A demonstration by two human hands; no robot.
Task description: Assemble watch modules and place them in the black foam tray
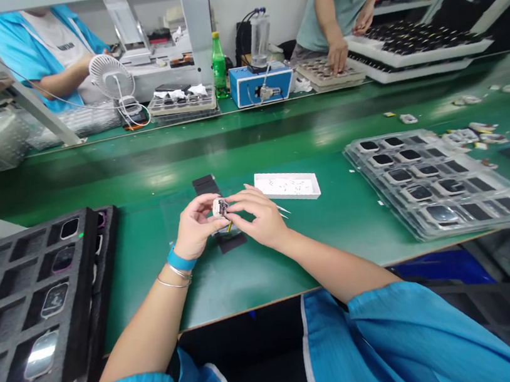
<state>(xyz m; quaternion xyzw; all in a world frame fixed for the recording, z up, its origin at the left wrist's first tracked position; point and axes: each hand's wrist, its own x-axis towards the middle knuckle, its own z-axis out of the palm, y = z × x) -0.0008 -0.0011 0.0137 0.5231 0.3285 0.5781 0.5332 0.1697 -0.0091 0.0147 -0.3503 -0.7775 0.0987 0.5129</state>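
My left hand pinches a small pale smartwatch case between thumb and fingers, with dark inner parts showing. On its other side, the thumb and fingertips of my right hand close on the same case. A thin yellow strip hangs just below it. Pale pointed tips, like those of tweezers, stick out beyond my right hand; whether it holds them I cannot tell. Under my hands lies a dark strip-shaped pad, partly covered. A white box with tiny dark pieces stands just behind my right hand.
Black foam trays with several watches stand at the left. A clear plastic tray of watch cases lies at the right, near scattered small parts. Across the bench are a fan, a green bottle, a blue machine and two co-workers.
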